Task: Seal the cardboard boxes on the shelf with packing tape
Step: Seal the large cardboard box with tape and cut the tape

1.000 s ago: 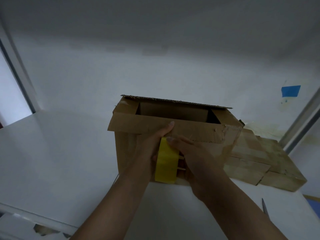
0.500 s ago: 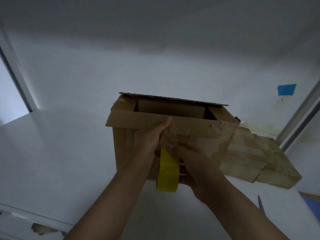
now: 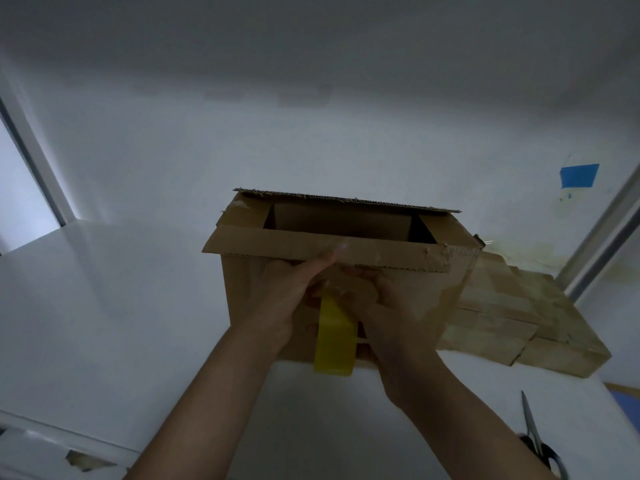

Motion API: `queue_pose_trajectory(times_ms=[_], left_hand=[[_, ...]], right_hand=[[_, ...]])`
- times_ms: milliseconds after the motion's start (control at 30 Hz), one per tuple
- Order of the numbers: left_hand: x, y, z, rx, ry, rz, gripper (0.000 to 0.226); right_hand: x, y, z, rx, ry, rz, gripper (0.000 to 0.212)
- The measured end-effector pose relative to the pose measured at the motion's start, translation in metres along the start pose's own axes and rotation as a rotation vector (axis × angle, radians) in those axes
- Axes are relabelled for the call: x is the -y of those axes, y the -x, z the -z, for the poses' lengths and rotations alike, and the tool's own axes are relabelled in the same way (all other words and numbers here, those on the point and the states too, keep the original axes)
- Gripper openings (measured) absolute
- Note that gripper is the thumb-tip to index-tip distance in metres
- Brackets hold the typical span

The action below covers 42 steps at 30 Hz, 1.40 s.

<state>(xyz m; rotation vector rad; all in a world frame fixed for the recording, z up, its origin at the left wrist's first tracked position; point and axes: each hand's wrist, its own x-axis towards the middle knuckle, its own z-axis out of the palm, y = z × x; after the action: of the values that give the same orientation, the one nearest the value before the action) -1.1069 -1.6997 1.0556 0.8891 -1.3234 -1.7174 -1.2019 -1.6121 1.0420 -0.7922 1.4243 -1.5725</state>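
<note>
One finger of the left hand (image 3: pixel 284 303) is stretched straight up, its tip touching the lower edge of the box's front flap (image 3: pixel 277 244). The rest of that hand's fingers are tucked in beside the roll, and I cannot tell whether they pinch the tape's free end or only press against the cardboard. The right hand (image 3: pixel 394 317) has its fingers (image 3: pixel 360 289) curled over the top of the yellow packing tape roll (image 3: pixel 334 344), holding it edge-on against the front face of the open cardboard box (image 3: pixel 242 306). The roll hangs down past the box's bottom edge. The box stands upright on the white shelf (image 3: pixel 104 323), near its middle. Its rear flap (image 3: pixel 346 199) and front flap are not closed over the opening, the side flaps are folded in, and the dark inside shows between them. Old torn tape clings to its right front corner. I see no fresh strip across the top, so I judge the sealing of this box to be at its very start: the tape end is being anchored on the front face, and the flaps have yet to be closed and taped. Just beside the box on the right lies a low stack of cardboard boxes (image 3: pixel 512 313) with pale bands that look like tape; whether they are finished I cannot say. Scissors (image 3: pixel 533 434) lie on the shelf at the near right, well apart from the hands. A patch of blue tape (image 3: pixel 579 175) is stuck on the wall behind.
</note>
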Motion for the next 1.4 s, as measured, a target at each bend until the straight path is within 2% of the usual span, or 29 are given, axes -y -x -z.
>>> queue_pose_trajectory(times_ms=[67, 100, 167, 233, 300, 367, 400, 500, 567, 667, 733, 867, 1000, 1100, 1167, 1300, 1400], left_hand=[[-0.006, 0.006, 0.008, 0.079, -0.084, 0.018, 0.034], [-0.010, 0.012, 0.013, 0.124, -0.187, 0.011, 0.026], [-0.016, 0.018, 0.026, 0.111, -0.499, -0.067, 0.014], [-0.023, 0.026, 0.035, -0.047, -0.684, -0.261, 0.024], [-0.034, 0.029, 0.033, -0.207, -0.673, -0.552, 0.025], [-0.045, 0.021, 0.027, -0.180, -0.775, -0.731, 0.023], [-0.048, 0.013, 0.023, -0.103, -0.854, -0.733, 0.027], [-0.049, -0.012, 0.016, 0.151, -1.111, -0.633, 0.059], [-0.046, -0.021, 0.014, 0.228, -1.232, -0.603, 0.069], [-0.048, -0.028, 0.014, 0.239, -1.275, -0.669, 0.072], [-0.052, -0.030, 0.015, 0.246, -1.277, -0.692, 0.066], [-0.059, -0.035, 0.013, 0.262, -1.294, -0.721, 0.057], [-0.065, -0.048, 0.011, 0.229, -1.380, -0.764, 0.062], [-0.063, -0.057, 0.011, 0.202, -1.413, -0.817, 0.067], [-0.061, -0.061, 0.012, 0.175, -1.410, -0.863, 0.073], [-0.062, -0.063, 0.010, 0.135, -1.438, -0.882, 0.080], [-0.063, -0.066, 0.012, 0.131, -1.467, -0.935, 0.075]], right_hand=[[0.001, -0.001, 0.002, -0.008, 0.014, 0.016, 0.020], [0.002, -0.002, 0.003, -0.009, 0.022, 0.020, 0.021], [0.004, -0.003, 0.004, 0.005, 0.006, 0.019, 0.020], [0.005, -0.004, 0.006, 0.027, -0.016, 0.005, 0.020], [0.007, -0.004, 0.006, 0.052, -0.047, -0.003, 0.022], [0.009, -0.004, 0.006, 0.073, -0.051, 0.008, 0.022], [0.010, -0.004, 0.007, 0.077, -0.048, 0.013, 0.022], [0.011, -0.007, 0.007, 0.052, -0.035, 0.042, 0.021], [0.012, -0.009, 0.007, 0.047, -0.007, 0.055, 0.020], [0.015, -0.008, 0.008, 0.087, -0.067, 0.053, 0.031], [0.017, -0.007, 0.009, 0.103, -0.093, 0.061, 0.037], [0.017, -0.007, 0.006, 0.074, -0.139, 0.106, 0.051], [0.011, -0.011, 0.001, 0.038, -0.106, 0.098, 0.064], [0.016, -0.011, 0.000, 0.129, -0.166, 0.102, 0.046], [0.018, -0.010, -0.003, 0.161, -0.153, 0.123, 0.041], [0.000, -0.012, -0.010, -0.017, 0.014, 0.240, 0.054], [-0.004, -0.012, -0.011, -0.117, 0.103, 0.184, 0.039]])
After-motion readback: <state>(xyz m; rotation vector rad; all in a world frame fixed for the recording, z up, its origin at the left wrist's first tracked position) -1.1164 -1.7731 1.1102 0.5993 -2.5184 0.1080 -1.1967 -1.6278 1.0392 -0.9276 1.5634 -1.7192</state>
